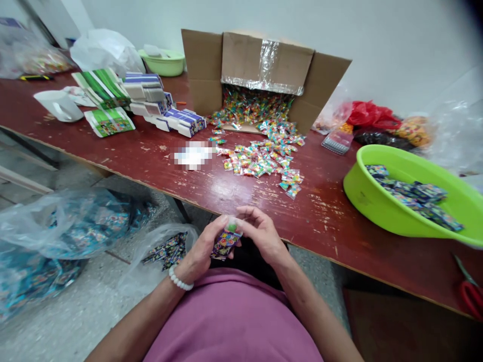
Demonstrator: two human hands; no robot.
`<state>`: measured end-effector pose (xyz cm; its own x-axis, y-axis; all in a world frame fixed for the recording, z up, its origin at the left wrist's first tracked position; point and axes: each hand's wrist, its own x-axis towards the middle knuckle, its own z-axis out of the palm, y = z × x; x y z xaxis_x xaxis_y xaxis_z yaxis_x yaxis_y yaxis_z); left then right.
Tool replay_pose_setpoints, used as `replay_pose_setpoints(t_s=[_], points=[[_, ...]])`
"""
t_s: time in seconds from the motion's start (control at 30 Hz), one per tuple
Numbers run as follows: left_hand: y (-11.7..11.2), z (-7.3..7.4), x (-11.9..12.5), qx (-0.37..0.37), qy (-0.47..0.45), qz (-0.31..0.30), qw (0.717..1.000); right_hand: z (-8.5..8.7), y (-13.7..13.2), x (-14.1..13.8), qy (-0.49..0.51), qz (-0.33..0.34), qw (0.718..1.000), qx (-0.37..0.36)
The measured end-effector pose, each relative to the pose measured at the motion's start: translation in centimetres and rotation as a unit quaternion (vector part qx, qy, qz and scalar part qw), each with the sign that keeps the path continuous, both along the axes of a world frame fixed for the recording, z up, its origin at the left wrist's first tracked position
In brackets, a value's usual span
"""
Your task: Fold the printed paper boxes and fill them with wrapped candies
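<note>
Just in front of my body, below the table's front edge, my left hand (203, 247) wraps around a small, dark, colourfully printed candy box (224, 245) held upright. A candy packet (231, 227) with something green in it shows at the top of the box. Against that packet presses the thumb of my right hand (261, 235), its other fingers curled above. Part of the packet is hidden by the fingers. Beyond my hands, many small clear candy packets (251, 163) lie spread on the red table (181, 187), spilling from an open cardboard box (245, 58).
At right stands a green basin (362, 201) with filled-looking printed boxes; red-handled scissors (470, 294) lie near the edge. Bundled flat cartons (109, 120) and a white mug (60, 106) are at left. Plastic bags (86, 226) of printed packs sit on the floor.
</note>
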<state>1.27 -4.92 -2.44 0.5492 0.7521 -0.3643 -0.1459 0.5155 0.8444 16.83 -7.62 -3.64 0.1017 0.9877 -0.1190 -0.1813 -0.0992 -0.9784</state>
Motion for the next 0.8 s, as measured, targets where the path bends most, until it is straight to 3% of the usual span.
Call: replay_pose_setpoints(t_s=[0.1, 0.27, 0.43, 0.6, 0.7, 0.8], points=[[-0.2, 0.1, 0.2, 0.045, 0.010, 0.011, 0.999, 0.2, 0.1, -0.2, -0.020, 0.042, 0.999, -0.004], [-0.1, -0.1, 0.0, 0.023, -0.021, 0.005, 1.000, 0.1, -0.2, 0.9, 0.128, 0.060, 0.989, -0.044], [0.0, 0.2, -0.1, 0.012, -0.057, 0.008, 0.998, -0.3, -0.1, 0.5, 0.076, 0.079, 0.994, -0.024], [0.3, 0.3, -0.4, -0.010, -0.091, -0.006, 0.996, -0.3, 0.1, -0.6, 0.116, 0.047, 0.992, 0.008], [0.4, 0.0, -0.6, -0.087, -0.111, -0.011, 0.990, 0.4, -0.1, -0.4, 0.014, 0.017, 0.996, 0.090], [0.4, -0.3, -0.4, -0.160, -0.129, -0.013, 0.979, 1.2, -0.4, 0.2, -0.148, 0.039, 0.971, 0.183]])
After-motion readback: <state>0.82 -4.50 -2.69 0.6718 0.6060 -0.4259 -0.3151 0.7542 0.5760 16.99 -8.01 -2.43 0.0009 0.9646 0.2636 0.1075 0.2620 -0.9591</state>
